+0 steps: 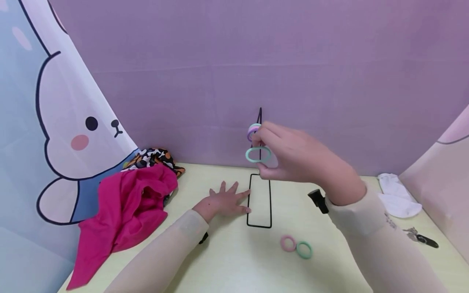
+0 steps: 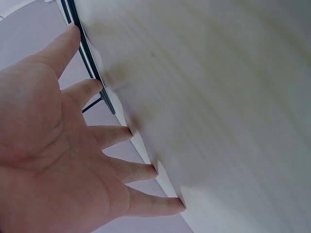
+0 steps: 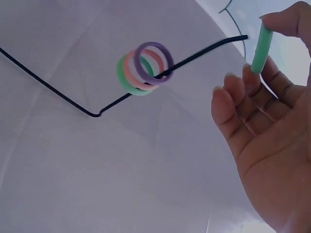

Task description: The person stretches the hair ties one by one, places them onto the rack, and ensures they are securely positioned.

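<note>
A black wire stand has a rectangular base (image 1: 260,225) on the pale table and an upright rod (image 1: 260,116). Three rings (image 1: 253,130), purple, pink and green, sit stacked on the rod (image 3: 204,50), seen close as rings (image 3: 145,68) in the right wrist view. My right hand (image 1: 267,158) pinches a mint green ring (image 1: 252,155) in front of the rod, below the stacked ones; the ring (image 3: 261,48) shows between thumb and fingers of that hand (image 3: 270,73). My left hand (image 1: 229,199) lies flat with spread fingers, its fingertips at the base's left side. The left hand (image 2: 73,155) touches the black wire (image 2: 87,53).
A pink ring (image 1: 288,243) and a green ring (image 1: 304,249) lie on the table in front of the stand. A magenta cloth (image 1: 128,211) and a patterned cloth (image 1: 154,158) are heaped at the left. White fabric (image 1: 397,195) and a small black object (image 1: 425,240) lie at the right.
</note>
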Motion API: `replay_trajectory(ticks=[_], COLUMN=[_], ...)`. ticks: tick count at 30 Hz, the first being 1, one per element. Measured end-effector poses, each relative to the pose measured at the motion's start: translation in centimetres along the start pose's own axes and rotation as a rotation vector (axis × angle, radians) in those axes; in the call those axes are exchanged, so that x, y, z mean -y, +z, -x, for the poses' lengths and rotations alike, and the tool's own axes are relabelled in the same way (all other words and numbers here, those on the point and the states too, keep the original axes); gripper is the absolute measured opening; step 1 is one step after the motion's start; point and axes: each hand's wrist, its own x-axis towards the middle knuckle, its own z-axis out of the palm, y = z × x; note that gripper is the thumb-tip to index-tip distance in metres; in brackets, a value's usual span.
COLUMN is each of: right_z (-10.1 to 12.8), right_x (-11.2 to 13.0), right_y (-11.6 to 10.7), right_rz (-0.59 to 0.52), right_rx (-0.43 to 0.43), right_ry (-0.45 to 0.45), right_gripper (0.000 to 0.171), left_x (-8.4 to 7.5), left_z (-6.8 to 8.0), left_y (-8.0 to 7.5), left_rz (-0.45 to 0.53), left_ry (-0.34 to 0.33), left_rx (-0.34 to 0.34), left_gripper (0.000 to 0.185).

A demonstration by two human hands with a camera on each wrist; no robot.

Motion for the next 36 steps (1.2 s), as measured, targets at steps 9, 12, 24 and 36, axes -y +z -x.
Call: replay_trajectory(ticks=[9,12,24,36], right_z=[-1.4,-1.6,-1.5,2.0], right_x=[-1.9,-2.6,-3.3,-0.3], right_y=[2.2,2.8,3.8,0.6], right_rz=[0.114,0.147,0.208,0.144], right_rx=[-0.064,-0.072,-0.036,0.063], right_ry=[-0.002,0.024,0.128,0.386], right_gripper=[0.031,0.031,0.043,0.056], left_x=[-0.1,-0.2,-0.3,-0.2], left_z=[0.0,0.0,0.0,0.0], left_y=[-0.1,-0.1,0.1,0.0], left_rz=[-0.01,-0.014,-0.018,-0.018], left_ry=[-0.009,-0.018,-0.024,-0.017], left_rx=[0.005,0.004,0.0,0.001], left_gripper=[0.077,0.077,0.077,0.077])
